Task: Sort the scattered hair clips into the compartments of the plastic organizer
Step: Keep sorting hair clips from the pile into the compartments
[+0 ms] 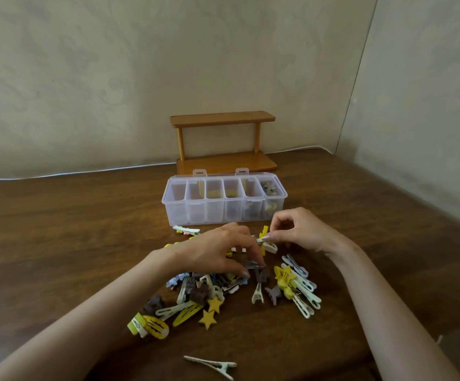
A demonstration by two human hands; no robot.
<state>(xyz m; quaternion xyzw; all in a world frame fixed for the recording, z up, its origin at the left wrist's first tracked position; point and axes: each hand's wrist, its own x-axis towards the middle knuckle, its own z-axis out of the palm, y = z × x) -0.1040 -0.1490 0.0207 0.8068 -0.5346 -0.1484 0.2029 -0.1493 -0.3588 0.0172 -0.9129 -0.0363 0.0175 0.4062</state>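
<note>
A clear plastic organizer with a row of compartments stands open on the table; its far-right compartments hold a few dark and yellow clips. In front of it lies a pile of hair clips in yellow, white, brown and grey. My left hand hovers over the pile and pinches a small grey-brown clip with thumb and fingertips. Beside it, my right hand pinches a white-and-yellow clip just in front of the organizer's right end.
A small wooden two-tier shelf stands behind the organizer against the wall. One white clip lies alone near the table's front edge. A white cable runs along the table's back edge. The table's right edge slants away.
</note>
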